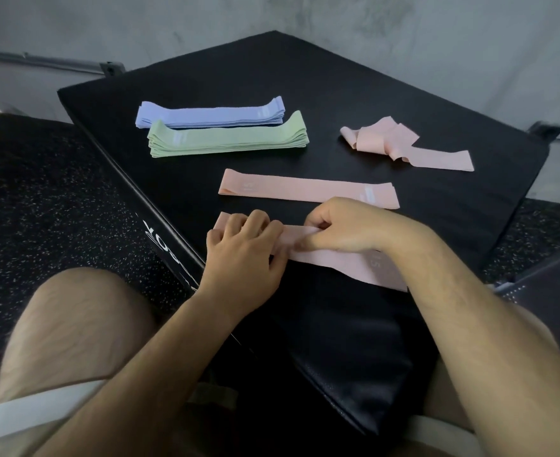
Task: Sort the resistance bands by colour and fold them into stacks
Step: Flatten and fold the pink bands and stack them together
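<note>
- The black padded surface [338, 94] is carrying bands.
- The green stack [229, 140] is lying on it, with the lilac stack [211, 114] just behind.
- The flat pink band [305, 189] and the second pink band [354, 265] are lying in front of the green stack, and the pink tangle [380, 138] to its right.

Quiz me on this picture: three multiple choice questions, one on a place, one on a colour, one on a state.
1. Where is the green stack relative to the lilac stack?
A. Just nearer the person
B. Far right
C. Beneath it

2. What colour band do the left grip and right grip hold?
A. Green
B. Lilac
C. Pink

3. How is the heap at the far right?
A. Folded flat
B. Loose and twisted
C. Rolled tight

1 A, green sits just in front of lilac. 2 C, the pinched band is pink. 3 B, its loops twist untidily.
</note>
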